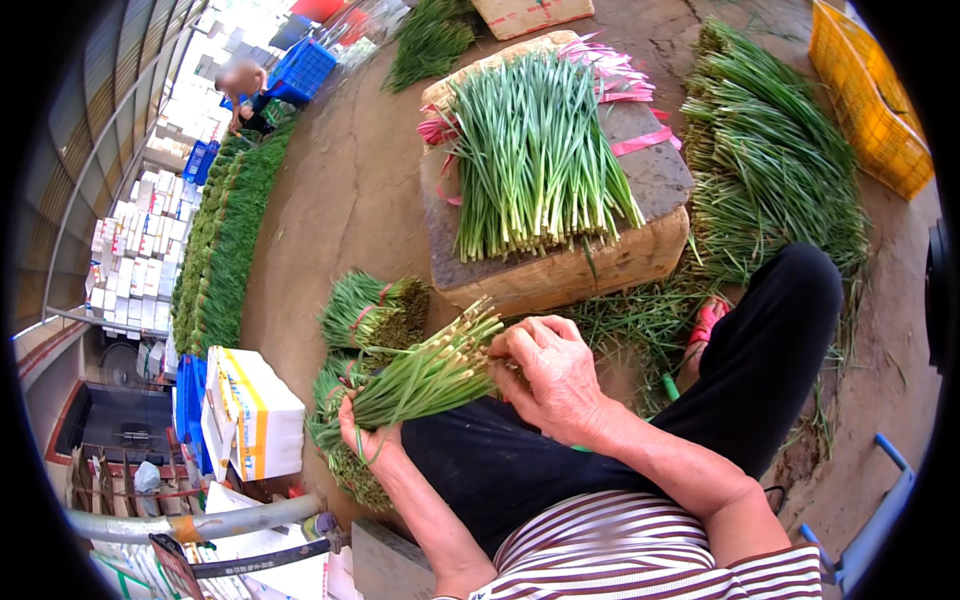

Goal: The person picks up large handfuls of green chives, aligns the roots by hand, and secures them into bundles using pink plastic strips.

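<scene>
My left hand [368,432] is wrapped round a bunch of garlic chives [425,380], held above my lap with the pale stem ends pointing up and right. A thin green strand loops by the left fingers. At the stem ends is my right hand [548,372], its fingers bent and pinched together; whatever lies between the fingertips is too small to make out. In front of me a layer of loose chives [540,160] lies on a dark-topped block [560,285], stems toward me. Pink ribbons [612,75] lie around and behind that layer.
Tied chive bundles [360,315] are stacked left of my knee. A large chive heap [765,150] covers the floor at right, near a yellow crate [870,105]. White foam boxes [255,415] stand at left. Farther back, a person [243,90] bends beside long green rows [240,220].
</scene>
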Available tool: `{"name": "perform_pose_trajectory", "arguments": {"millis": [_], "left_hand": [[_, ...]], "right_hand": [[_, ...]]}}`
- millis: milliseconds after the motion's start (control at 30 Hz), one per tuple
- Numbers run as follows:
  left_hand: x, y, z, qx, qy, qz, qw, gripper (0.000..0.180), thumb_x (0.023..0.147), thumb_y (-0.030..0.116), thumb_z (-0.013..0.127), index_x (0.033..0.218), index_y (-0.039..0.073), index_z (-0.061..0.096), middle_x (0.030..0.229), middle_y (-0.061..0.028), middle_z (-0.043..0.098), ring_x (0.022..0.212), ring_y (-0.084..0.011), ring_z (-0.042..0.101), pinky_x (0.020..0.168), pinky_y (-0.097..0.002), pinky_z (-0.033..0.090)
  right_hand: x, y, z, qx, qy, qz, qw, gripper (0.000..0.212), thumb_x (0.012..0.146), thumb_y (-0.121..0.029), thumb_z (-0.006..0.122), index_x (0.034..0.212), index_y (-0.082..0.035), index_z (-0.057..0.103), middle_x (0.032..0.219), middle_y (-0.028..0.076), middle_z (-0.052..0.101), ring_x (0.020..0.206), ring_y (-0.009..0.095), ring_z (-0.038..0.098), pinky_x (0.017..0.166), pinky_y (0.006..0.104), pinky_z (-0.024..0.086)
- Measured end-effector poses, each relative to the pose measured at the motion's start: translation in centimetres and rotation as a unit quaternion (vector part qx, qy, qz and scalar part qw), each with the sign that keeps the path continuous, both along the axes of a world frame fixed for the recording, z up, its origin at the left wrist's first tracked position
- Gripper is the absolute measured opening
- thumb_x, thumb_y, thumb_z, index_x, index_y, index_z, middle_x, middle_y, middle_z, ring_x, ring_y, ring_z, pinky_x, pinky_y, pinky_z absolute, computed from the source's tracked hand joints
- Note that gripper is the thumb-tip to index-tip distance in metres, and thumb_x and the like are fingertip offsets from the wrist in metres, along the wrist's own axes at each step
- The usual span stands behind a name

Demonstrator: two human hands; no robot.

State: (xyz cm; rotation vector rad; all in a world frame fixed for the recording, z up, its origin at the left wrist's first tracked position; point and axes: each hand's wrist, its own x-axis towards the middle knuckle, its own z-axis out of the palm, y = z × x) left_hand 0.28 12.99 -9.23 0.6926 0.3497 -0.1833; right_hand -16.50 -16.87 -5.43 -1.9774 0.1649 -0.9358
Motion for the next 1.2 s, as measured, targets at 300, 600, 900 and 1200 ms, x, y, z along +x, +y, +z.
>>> {"name": "perform_pose_trajectory", "arguments": {"millis": [300, 600, 900, 1200], "left_hand": [[0.2, 0.9, 0.1, -0.025, -0.111, -0.04, 0.993, 0.014, 0.091, 0.01, 0.057, 0.094, 0.001, 0.067, 0.089, -0.0138, 0.073, 0.091, -0.0269, 0.07, 0.098, -0.0495, 0.052], [-0.9, -1.7, 1.4, -0.015, -0.181, -0.044, 0.982, 0.013, 0.09, 0.006, 0.058, 0.101, 0.002, 0.065, 0.086, -0.0081, 0.071, 0.084, -0.0223, 0.067, 0.1, -0.0464, 0.051], [-1.3, -1.4, 2.3, -0.06, -0.214, -0.068, 0.973, 0.02, 0.092, 0.009, 0.058, 0.11, 0.002, 0.066, 0.09, -0.0103, 0.072, 0.09, -0.0239, 0.068, 0.1, -0.0479, 0.051], [-0.9, -4.9, 5.3, 0.163, -0.151, 0.068, 0.973, 0.032, 0.087, 0.004, 0.061, 0.118, 0.004, 0.055, 0.089, -0.0102, 0.065, 0.079, -0.0241, 0.064, 0.074, -0.0475, 0.059]], "right_hand": [[-0.4, -2.2, -1.0, 0.289, 0.089, 0.194, 0.933, 0.025, 0.092, -0.025, 0.06, 0.1, -0.001, 0.065, 0.104, 0.013, 0.066, 0.103, 0.03, 0.063, 0.092, 0.0391, 0.047], [0.2, -0.6, -2.6, 0.308, 0.188, 0.2, 0.911, 0.032, 0.089, -0.033, 0.061, 0.104, -0.005, 0.067, 0.142, 0.019, 0.05, 0.135, 0.032, 0.043, 0.112, 0.0398, 0.033], [-0.1, -2.8, -1.3, 0.154, 0.039, 0.085, 0.984, 0.017, 0.085, -0.019, 0.065, 0.099, -0.01, 0.063, 0.127, 0.011, 0.06, 0.127, 0.034, 0.05, 0.108, 0.0449, 0.036], [-0.9, -3.7, -6.2, -0.072, 0.185, -0.044, 0.979, 0.013, 0.081, -0.01, 0.059, 0.092, -0.004, 0.063, 0.105, 0.016, 0.065, 0.12, 0.037, 0.053, 0.1, 0.0485, 0.038]]}}
